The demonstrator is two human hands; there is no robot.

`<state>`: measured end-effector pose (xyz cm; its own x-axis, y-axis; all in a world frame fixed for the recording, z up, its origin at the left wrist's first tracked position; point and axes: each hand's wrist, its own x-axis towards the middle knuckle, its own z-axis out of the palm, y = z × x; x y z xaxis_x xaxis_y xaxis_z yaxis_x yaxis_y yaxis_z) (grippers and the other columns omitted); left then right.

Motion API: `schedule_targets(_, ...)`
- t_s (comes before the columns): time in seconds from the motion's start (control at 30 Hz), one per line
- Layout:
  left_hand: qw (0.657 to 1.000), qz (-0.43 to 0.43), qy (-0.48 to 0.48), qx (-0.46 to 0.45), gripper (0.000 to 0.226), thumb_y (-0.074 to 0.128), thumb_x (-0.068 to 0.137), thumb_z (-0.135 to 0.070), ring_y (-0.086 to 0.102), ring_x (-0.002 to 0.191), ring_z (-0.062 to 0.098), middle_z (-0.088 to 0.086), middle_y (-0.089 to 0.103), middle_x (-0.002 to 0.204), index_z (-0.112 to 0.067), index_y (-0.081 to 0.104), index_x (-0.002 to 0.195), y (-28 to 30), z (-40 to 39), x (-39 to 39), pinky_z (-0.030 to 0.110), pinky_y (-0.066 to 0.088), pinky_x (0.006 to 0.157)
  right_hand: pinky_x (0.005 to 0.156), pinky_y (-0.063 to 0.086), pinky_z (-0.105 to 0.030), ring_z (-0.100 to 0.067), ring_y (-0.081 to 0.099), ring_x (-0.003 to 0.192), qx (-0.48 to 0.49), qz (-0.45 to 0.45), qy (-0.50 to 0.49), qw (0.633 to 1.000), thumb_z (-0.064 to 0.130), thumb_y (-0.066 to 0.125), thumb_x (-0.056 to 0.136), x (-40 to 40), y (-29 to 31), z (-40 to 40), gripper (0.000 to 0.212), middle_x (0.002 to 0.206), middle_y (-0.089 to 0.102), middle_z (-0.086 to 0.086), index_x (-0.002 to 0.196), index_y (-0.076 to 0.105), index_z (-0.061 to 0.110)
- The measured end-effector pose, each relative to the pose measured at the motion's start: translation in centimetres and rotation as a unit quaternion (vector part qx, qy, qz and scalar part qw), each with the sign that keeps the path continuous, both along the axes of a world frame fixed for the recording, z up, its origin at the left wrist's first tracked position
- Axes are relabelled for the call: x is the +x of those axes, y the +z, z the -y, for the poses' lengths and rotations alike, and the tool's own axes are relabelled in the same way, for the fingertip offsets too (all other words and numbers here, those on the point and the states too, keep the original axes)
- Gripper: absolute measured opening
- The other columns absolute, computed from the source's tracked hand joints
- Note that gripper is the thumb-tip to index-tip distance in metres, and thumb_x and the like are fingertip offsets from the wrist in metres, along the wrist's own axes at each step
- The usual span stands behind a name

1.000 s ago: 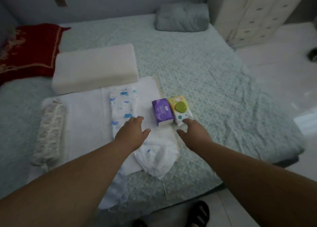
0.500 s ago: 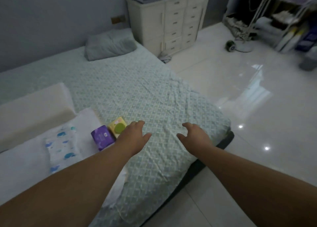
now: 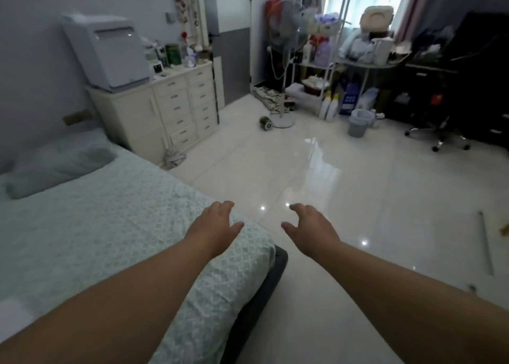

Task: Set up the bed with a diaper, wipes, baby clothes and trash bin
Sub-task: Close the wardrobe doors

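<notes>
Reaching forward empty, the left hand (image 3: pixel 213 230) and right hand (image 3: pixel 312 230) hang with fingers loosely spread, holding nothing. The trash bin (image 3: pixel 359 122) stands far right across the glossy floor (image 3: pixel 344 198), well apart from the bed (image 3: pixel 110 226); hurrying there risks a slip.

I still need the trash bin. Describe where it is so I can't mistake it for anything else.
Look across the shiny tiled floor to the metal shelf rack by the window. The trash bin stands on the floor just right of the rack's foot, beside a blue box. It is the only grey, round, open-topped bucket there, with a pale liner folded over its rim.
</notes>
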<state>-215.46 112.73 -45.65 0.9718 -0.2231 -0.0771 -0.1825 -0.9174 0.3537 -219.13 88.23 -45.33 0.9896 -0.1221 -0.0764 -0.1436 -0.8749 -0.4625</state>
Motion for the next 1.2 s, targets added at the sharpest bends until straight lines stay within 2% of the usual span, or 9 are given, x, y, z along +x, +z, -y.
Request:
schedule_targets(0.17,0.995,0.048,-0.09,-0.008,0.066,0.047,0.095,-0.058,0.041,0.133,0.024,0.003,0.04,0.148,-0.024,0.031,0.15,4.9,10.2,3.0,0.041,0.039,0.108,0.1,0.044,-0.039,-0.023,0.048,0.127,-0.021,0.032,-0.081,0.996,0.052,0.055,0.092,-0.9,4.5,9.0,0.059,0.141,0.049,0.0,0.144,0.041,0.027)
schedule_targets(0.4,0.973,0.105,-0.206,-0.017,0.069,0.051,0.092,-0.059,0.042,0.131,0.024,0.002,0.041,0.147,-0.024,0.032,0.149,11.2,20.1,5.2,0.041,0.04,0.105,0.1,0.043,-0.038,-0.022,0.046,0.128,-0.042,0.075,-0.166,0.982,0.052,0.054,0.093,-2.7,10.5,15.9,0.059,0.141,0.047,0.0,0.144,0.041,0.027)
schedule_targets(0.8,0.919,0.208,-0.332,-0.046,0.072,0.051,0.091,-0.062,0.041,0.136,0.026,0.003,0.039,0.152,-0.027,0.031,0.15,24.5,28.2,9.7,0.045,0.043,0.104,0.105,0.042,-0.04,-0.024,0.045,0.131,-0.09,0.184,-0.295,0.933,0.05,0.058,0.09,-3.9,23.2,19.8,0.06,0.145,0.048,-0.002,0.144,0.044,0.026)
schedule_targets(0.93,0.896,0.239,-0.369,-0.067,0.07,0.052,0.091,-0.062,0.044,0.132,0.026,0.004,0.043,0.147,-0.027,0.032,0.149,27.9,30.4,9.4,0.044,0.044,0.099,0.099,0.044,-0.038,-0.025,0.049,0.127,-0.098,0.218,-0.332,0.913,0.051,0.057,0.09,-5.2,26.6,20.1,0.06,0.141,0.05,-0.003,0.143,0.045,0.026)
schedule_targets(1.07,0.871,0.247,-0.414,-0.094,0.07,0.052,0.089,-0.061,0.044,0.132,0.025,0.002,0.043,0.144,-0.029,0.031,0.148,30.5,33.4,7.9,0.045,0.045,0.101,0.103,0.043,-0.04,-0.025,0.048,0.128,-0.126,0.229,-0.36,0.896,0.05,0.056,0.09,-7.6,29.1,21.1,0.062,0.142,0.05,-0.003,0.144,0.043,0.025)
schedule_targets(1.2,0.836,0.266,-0.464,-0.12,0.07,0.053,0.09,-0.061,0.045,0.13,0.024,0.001,0.045,0.141,-0.029,0.031,0.148,32.1,37.2,5.6,0.042,0.043,0.101,0.1,0.045,-0.04,-0.025,0.05,0.125,-0.16,0.237,-0.395,0.873,0.049,0.057,0.09,-10.7,31.1,23.0,0.057,0.137,0.053,-0.004,0.141,0.046,0.023)
